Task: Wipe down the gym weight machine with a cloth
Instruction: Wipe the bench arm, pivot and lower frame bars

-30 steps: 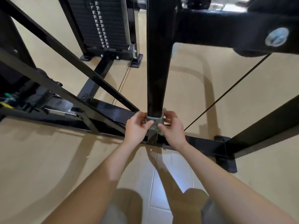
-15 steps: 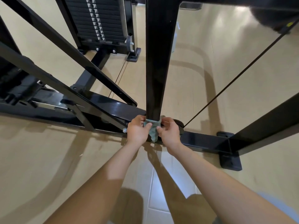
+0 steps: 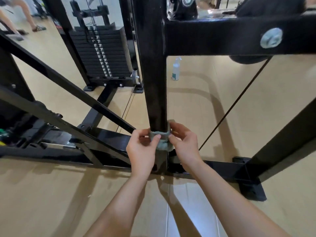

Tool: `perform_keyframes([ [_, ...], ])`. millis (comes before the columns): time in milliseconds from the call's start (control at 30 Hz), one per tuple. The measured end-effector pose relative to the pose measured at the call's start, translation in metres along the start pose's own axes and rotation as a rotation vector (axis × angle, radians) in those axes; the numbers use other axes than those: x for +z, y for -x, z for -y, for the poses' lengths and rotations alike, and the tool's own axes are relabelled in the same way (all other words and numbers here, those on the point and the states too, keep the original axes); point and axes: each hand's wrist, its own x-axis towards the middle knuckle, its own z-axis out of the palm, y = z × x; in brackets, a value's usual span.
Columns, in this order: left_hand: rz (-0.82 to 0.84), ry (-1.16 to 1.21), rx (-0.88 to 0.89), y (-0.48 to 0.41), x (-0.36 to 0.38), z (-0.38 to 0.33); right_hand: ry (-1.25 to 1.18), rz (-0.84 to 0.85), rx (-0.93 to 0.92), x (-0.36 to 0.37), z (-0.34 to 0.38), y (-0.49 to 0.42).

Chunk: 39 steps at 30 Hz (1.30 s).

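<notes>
A grey-green cloth point(image 3: 161, 140) is wrapped round the low part of the black upright post point(image 3: 154, 74) of the weight machine. My left hand point(image 3: 142, 147) pinches the cloth's left side, thumb and fingers curled on it. My right hand point(image 3: 183, 142) pinches its right side the same way. Both hands sit a little above the black base beam point(image 3: 220, 166). The back of the cloth behind the post is hidden.
The weight stack point(image 3: 102, 57) stands at the back left, with diagonal black bars point(image 3: 68, 86) crossing the left. A spray bottle point(image 3: 176, 69) stands on the tan floor behind the post. A thin cable point(image 3: 236, 103) slants at the right. A person's legs point(image 3: 25, 14) show far left.
The view has tilted up, showing the crossbar, the spray bottle and more of the weight stack. Both hands and the cloth have slid slightly higher on the post.
</notes>
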Motion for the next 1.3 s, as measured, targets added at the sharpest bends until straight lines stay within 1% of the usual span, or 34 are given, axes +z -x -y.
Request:
perform_keyframes([
  [133, -0.03, 0.089, 0.034, -0.003, -0.006, -0.027, -0.047, 0.073, -0.067, -0.007, 0.023, -0.006],
  [233, -0.081, 0.131, 0.043, -0.004, -0.005, -0.044, -0.047, 0.093, -0.132, -0.008, 0.04, -0.014],
  [400, -0.161, 0.081, 0.211, -0.006, 0.004, -0.076, -0.11, 0.095, -0.22, -0.006, 0.07, -0.034],
  [500, -0.174, 0.135, 0.265, -0.008, 0.007, -0.093, -0.119, 0.114, -0.302, -0.005, 0.09, -0.043],
  [600, -0.23, 0.141, 0.337, -0.013, 0.008, -0.11, -0.147, 0.139, -0.382, -0.003, 0.112, -0.045],
  [767, -0.281, 0.186, 0.395, -0.023, 0.004, -0.123, -0.101, 0.157, -0.509, -0.002, 0.133, -0.041],
  [933, -0.227, 0.17, 0.329, -0.022, 0.002, -0.1, -0.072, 0.127, -0.418, -0.003, 0.105, -0.033],
  [1067, -0.197, 0.188, 0.285, -0.013, 0.005, -0.084, -0.071, 0.14, -0.354, -0.007, 0.079, -0.034],
  [1200, -0.108, 0.231, 0.185, -0.008, 0.006, -0.058, -0.047, 0.139, -0.293, -0.01, 0.057, -0.036],
  [1300, -0.046, 0.167, 0.145, -0.004, 0.007, -0.032, -0.007, 0.166, -0.217, -0.015, 0.036, -0.034],
])
